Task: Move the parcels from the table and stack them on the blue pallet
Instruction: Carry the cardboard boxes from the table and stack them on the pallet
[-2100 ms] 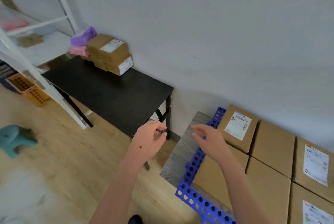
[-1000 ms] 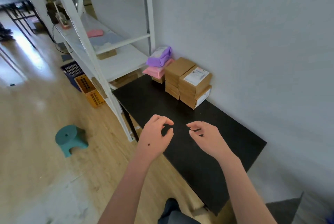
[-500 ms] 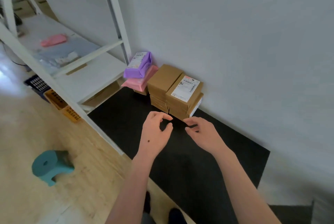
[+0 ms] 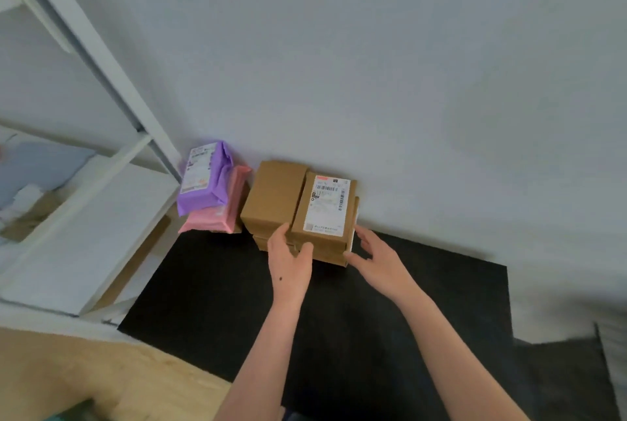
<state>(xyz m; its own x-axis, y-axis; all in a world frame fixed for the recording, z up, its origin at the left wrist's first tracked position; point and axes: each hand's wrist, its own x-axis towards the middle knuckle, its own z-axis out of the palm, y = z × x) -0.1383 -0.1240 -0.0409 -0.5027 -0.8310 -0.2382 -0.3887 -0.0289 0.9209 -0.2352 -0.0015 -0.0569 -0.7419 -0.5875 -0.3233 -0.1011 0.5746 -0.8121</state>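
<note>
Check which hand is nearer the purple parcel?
Left. The left hand is at the labelled box stack's front, nearer the purple parcel; the right hand is at the stack's far right side.

Storeroom: labelled parcels point(image 4: 302, 206), metal shelving point(image 4: 101, 57).

I see brown matt cardboard on the boxes point(image 4: 271, 196), plain and unprinted on the left stack; the right top box point(image 4: 324, 213) carries a white paper label point(image 4: 327, 205) with black print and a red strip. The purple bag point(image 4: 205, 179) beside them looks like soft, creased plastic film with a slight sheen, and the pink bag point(image 4: 217, 217) under it looks the same. The surface point(image 4: 237, 312) is black, matt and finely textured. The shelf frame point(image 4: 101, 57) is white and smooth, probably painted metal. The floor point(image 4: 101, 376) reads as pale wood. The wall point(image 4: 373, 64) is matt grey.
</note>
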